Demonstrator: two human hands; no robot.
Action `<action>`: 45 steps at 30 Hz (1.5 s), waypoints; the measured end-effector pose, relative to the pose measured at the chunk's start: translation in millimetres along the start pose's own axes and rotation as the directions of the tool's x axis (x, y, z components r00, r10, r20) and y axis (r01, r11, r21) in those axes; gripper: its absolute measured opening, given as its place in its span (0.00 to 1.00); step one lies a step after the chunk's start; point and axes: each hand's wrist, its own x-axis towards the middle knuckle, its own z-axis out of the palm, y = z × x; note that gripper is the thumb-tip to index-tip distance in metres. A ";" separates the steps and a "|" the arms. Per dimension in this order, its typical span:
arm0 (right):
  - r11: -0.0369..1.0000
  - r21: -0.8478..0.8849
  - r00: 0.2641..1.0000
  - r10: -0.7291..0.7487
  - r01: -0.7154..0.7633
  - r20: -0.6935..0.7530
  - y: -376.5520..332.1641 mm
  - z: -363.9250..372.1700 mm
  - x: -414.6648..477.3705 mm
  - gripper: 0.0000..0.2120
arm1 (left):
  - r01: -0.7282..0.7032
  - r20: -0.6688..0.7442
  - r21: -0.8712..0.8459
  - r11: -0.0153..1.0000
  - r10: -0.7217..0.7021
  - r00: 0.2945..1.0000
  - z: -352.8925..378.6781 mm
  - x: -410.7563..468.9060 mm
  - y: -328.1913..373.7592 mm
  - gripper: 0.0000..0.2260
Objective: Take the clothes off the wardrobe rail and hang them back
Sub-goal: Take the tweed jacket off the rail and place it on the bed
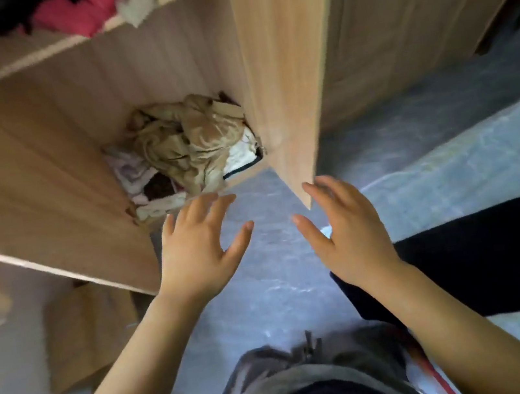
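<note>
I look down into an open wooden wardrobe. A crumpled tan garment lies on a heap of white and pink clothes on the wardrobe floor. No rail and no hanger are in view. My left hand reaches forward with fingers spread, just in front of the heap, holding nothing. My right hand is also spread and empty, its fingertips close to the lower corner of the open wardrobe door. A black garment lies under my right forearm.
Red, black and pale folded clothes sit on the upper shelf. A brown cardboard piece leans at the lower left. A pale blue bed lies to the right. Grey floor stretches between my arms.
</note>
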 end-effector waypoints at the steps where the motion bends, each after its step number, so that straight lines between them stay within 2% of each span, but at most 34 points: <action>1: 0.999 0.015 0.999 -0.045 0.044 0.017 -17.8 14.0 12.8 0.29 | 0.056 -0.010 0.014 0.998 -0.056 0.998 -9.8 -5.0 -23.1 0.27; 4: 0.989 0.053 0.987 -0.144 0.140 0.071 -61.8 46.0 48.3 0.29 | 0.193 -0.058 0.028 0.981 -0.192 0.980 -33.9 -15.0 -75.5 0.28; 8: 0.963 0.096 0.960 -0.261 0.252 0.097 -102.0 75.5 95.7 0.28 | 0.296 -0.155 -0.009 0.955 -0.294 0.943 -53.9 -9.2 -116.5 0.26; 15: 0.916 0.182 0.922 -0.378 0.358 0.087 -159.2 105.6 217.2 0.30 | 0.343 -0.240 -0.020 0.939 -0.338 0.910 -82.9 72.1 -178.9 0.27; 24: 0.830 0.117 0.834 -0.551 0.545 0.021 -216.0 107.0 438.2 0.33 | 0.390 -0.423 0.036 0.920 -0.339 0.840 -157.6 250.3 -255.5 0.29; 29: 0.746 0.043 0.747 -0.662 0.665 -0.057 -264.1 88.2 544.6 0.32 | 0.404 -0.541 0.076 0.912 -0.302 0.785 -223.9 331.8 -290.7 0.29; 35: 0.636 -0.014 0.618 -0.755 0.772 -0.217 -345.5 54.1 647.7 0.28 | 0.399 -0.663 0.161 0.903 -0.201 0.722 -314.9 406.0 -339.8 0.29; 45: 0.567 -0.261 0.446 -0.800 0.781 -0.402 -485.1 -11.0 756.6 0.26 | 0.347 -0.763 0.282 0.894 -0.011 0.647 -473.3 494.7 -410.9 0.30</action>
